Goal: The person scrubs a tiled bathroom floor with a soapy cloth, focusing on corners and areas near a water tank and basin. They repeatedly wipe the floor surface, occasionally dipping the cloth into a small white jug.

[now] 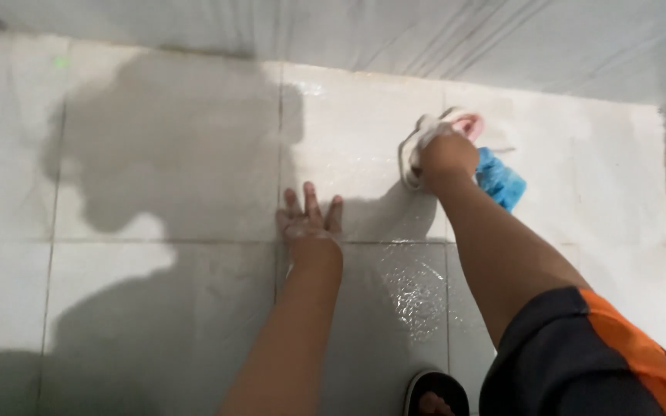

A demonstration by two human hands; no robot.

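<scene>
Floor [156, 154]: pale wet tiles. Your right hand [447, 156] is clenched around a pink-and-white scrubbing tool [468, 123], blue cloth [500, 181] just beside it. Your left hand [308, 219] lies flat, fingers spread, on the tiles.

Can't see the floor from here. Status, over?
Left hand flat on wet tile floor. Right hand gripping white-pink rag, blue cloth beside it. Sandalled foot near.

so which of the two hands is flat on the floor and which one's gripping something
The left hand lies flat, fingers spread, on the wet tiled floor and holds nothing. The right hand, farther out, is closed around a bunched white, pink and blue cloth.
</scene>
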